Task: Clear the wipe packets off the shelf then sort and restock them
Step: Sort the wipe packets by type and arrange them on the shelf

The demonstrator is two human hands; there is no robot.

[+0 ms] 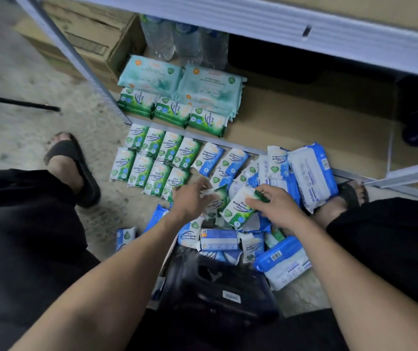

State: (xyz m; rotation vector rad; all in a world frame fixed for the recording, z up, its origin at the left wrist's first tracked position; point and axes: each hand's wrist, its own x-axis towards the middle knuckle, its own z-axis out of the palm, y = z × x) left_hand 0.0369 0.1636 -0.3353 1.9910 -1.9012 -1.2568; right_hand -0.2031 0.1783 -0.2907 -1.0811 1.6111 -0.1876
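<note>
View looking down at a person crouched on the floor before a low shelf (304, 107). The right hand (277, 207) pinches the top corner of a green packet (237, 209), lifted above a loose pile of blue packets (230, 240). Just to its left, the left hand (190, 200) curls its fingers on the edge of a second packet (215, 198), also green. Beyond the left hand, two neat rows of green packets (149, 160) lie on the floor. More packets are stacked (177, 97) on the shelf, in front of water bottles (185, 41).
</note>
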